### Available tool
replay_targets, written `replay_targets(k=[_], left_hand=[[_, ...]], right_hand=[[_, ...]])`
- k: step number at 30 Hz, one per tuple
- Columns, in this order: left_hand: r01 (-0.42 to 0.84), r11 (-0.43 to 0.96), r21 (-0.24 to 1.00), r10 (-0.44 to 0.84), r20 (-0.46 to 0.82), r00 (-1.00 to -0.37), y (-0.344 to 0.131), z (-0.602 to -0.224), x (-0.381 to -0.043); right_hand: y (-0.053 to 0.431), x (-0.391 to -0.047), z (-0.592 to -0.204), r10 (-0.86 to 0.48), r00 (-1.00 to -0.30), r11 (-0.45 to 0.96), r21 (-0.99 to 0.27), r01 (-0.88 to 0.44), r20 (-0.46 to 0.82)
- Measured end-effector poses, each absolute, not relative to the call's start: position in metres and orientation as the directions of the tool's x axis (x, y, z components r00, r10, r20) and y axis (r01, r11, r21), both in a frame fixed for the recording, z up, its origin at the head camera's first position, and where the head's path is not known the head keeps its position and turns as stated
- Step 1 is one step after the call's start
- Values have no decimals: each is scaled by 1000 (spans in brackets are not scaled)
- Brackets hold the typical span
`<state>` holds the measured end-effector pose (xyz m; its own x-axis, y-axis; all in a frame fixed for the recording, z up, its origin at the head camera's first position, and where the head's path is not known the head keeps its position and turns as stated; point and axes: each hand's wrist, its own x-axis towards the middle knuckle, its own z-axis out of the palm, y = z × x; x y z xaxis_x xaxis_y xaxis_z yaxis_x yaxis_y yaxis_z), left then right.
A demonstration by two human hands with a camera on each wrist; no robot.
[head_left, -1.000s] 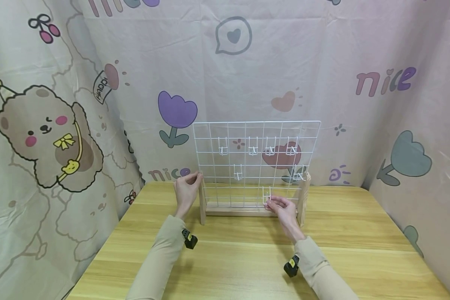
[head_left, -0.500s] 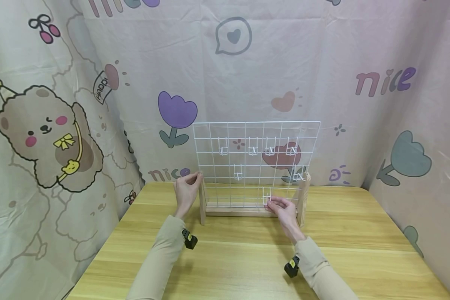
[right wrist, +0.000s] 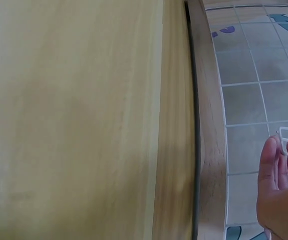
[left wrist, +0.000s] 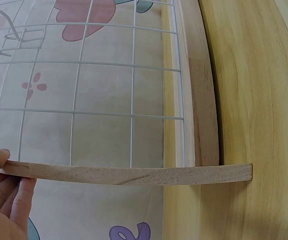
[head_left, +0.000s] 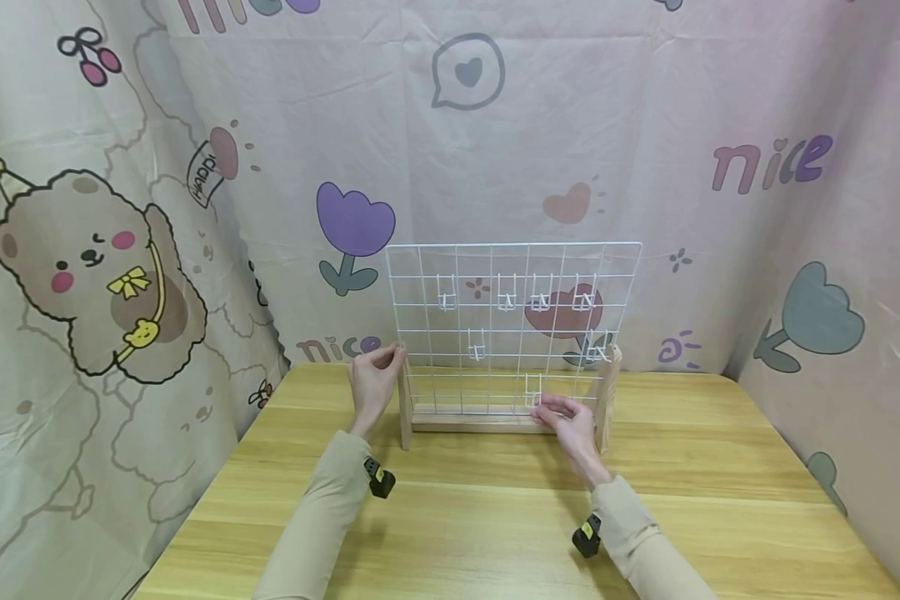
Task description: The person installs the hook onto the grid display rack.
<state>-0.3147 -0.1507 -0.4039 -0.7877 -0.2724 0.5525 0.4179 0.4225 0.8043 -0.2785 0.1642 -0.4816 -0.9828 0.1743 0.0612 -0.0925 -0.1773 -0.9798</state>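
Note:
A white wire grid panel (head_left: 495,317) stands upright in a wooden stand (head_left: 487,425) on the table. My left hand (head_left: 375,383) pinches the top of the stand's left upright (left wrist: 128,175) between thumb and fingers. Low on the grid, right of the middle, my right hand (head_left: 570,421) pinches a white wire hook (head_left: 532,388) by its lower end. In the right wrist view, part of that hook (right wrist: 286,134) shows above the thumb and fingertips. Whether its top is caught on a grid wire is too fine to tell.
Several more white wire hooks hang on the grid, among them one at upper left (head_left: 446,293), one in the second row (head_left: 476,346) and one near the right upright (head_left: 597,346). A patterned cloth (head_left: 465,167) hangs behind the wooden table (head_left: 465,517).
My right hand and the hook in it have shifted very slightly downward. The left hand has stayed on the upright.

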Motion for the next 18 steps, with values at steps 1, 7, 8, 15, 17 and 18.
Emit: replay_targets(k=[1, 7, 8, 15, 17, 18], left_hand=[[419, 423, 803, -272, 554, -787, -151, -404, -315], [417, 424, 804, -271, 552, -789, -151, -404, -315], [417, 422, 805, -271, 551, -789, -151, -404, -315], [426, 423, 800, -266, 559, -786, -151, -404, -315], [430, 422, 798, -262, 561, -785, -152, -404, -315], [432, 422, 797, -261, 563, -784, -152, -404, -315]], right_hand=[[165, -278, -482, 177, -982, -163, -982, -94, 65], [167, -273, -481, 192, -978, -97, -990, -104, 84], [168, -272, -480, 193, -978, -89, -991, -105, 86], [173, -268, -478, 198, -974, 9, -994, -110, 109], [175, -268, -478, 191, -973, 40, -991, -125, 131], [175, -268, -477, 185, -973, 56, -990, -132, 140]])
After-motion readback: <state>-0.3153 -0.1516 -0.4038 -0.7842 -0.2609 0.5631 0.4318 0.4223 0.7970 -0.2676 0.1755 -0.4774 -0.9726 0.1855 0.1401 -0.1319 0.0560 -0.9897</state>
